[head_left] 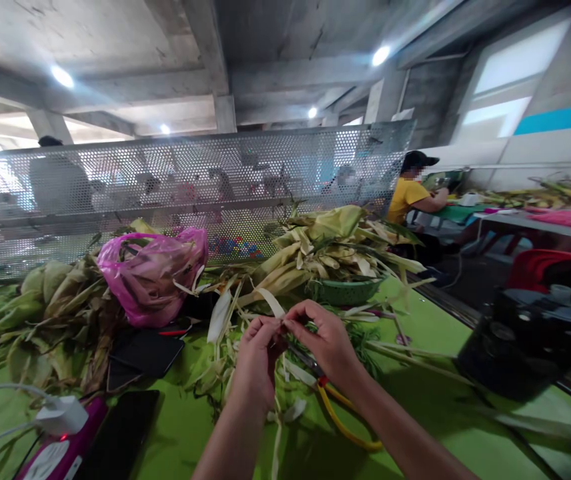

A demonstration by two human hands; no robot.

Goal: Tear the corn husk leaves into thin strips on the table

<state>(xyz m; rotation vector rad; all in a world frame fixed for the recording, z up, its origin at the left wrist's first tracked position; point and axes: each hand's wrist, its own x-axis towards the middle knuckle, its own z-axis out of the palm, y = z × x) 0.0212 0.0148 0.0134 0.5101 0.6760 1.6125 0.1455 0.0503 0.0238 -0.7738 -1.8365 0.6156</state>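
My left hand (257, 363) and my right hand (326, 339) meet over the green table (395, 433), thumbs and fingers pinched together at the tips. Between them they grip a pale strip of corn husk (271, 302), whose upper end sticks up past the fingers. Under my right wrist lie scissors with yellow handles (334, 420), their blades partly covered by my hand. Loose husk scraps (294, 410) are scattered below and around both hands. Beyond them, a heap of dried corn husks (325, 243) spills over a green basket (348, 291).
At left stand more husks (55, 320) and a pink plastic bag (150, 280). Nearer lie a black tablet-like slab (148, 357), a phone (123, 433) and a power strip (60, 450). A dark container (515, 353) stands right. Behind a perforated screen (215, 187) are people; another person (408, 195) works at right.
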